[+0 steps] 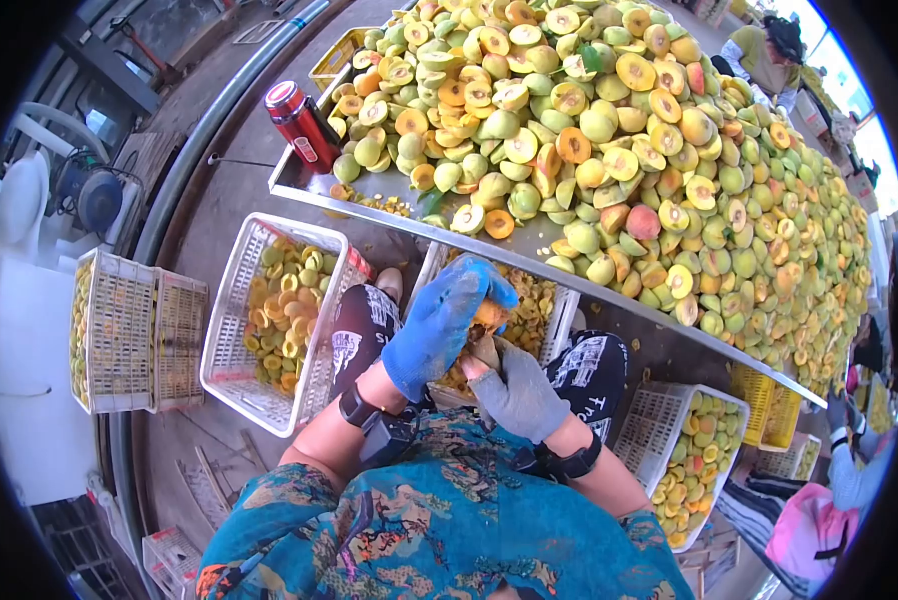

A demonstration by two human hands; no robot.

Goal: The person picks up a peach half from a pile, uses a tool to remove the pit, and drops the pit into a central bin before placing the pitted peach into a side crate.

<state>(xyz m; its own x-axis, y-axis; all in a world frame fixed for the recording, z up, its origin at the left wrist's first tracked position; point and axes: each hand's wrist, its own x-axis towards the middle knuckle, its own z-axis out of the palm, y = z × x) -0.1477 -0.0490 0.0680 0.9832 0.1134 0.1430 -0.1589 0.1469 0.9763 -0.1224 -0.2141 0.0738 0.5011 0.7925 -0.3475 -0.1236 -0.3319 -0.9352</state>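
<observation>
My left hand (434,325), in a blue glove, is closed around a peach half (490,316) with torn orange flesh, held above a white crate (562,325) between my knees. Right beside it is my right hand (521,392), in a grey glove with bare fingertips. Its fingers are pinched together against the underside of the fruit; whatever they grip is hidden. Orange scraps and pits (529,300) lie in the crate below. Beyond my hands, a large heap of halved peaches (609,130) covers a metal table (419,228).
A red thermos (304,127) stands on the table's left corner. White crates of peach halves sit left (224,350) and right (659,420) of my legs, with stacked crates (119,330) farther left. Yellow crates (766,408) stand at right. Another person (764,60) is behind the heap.
</observation>
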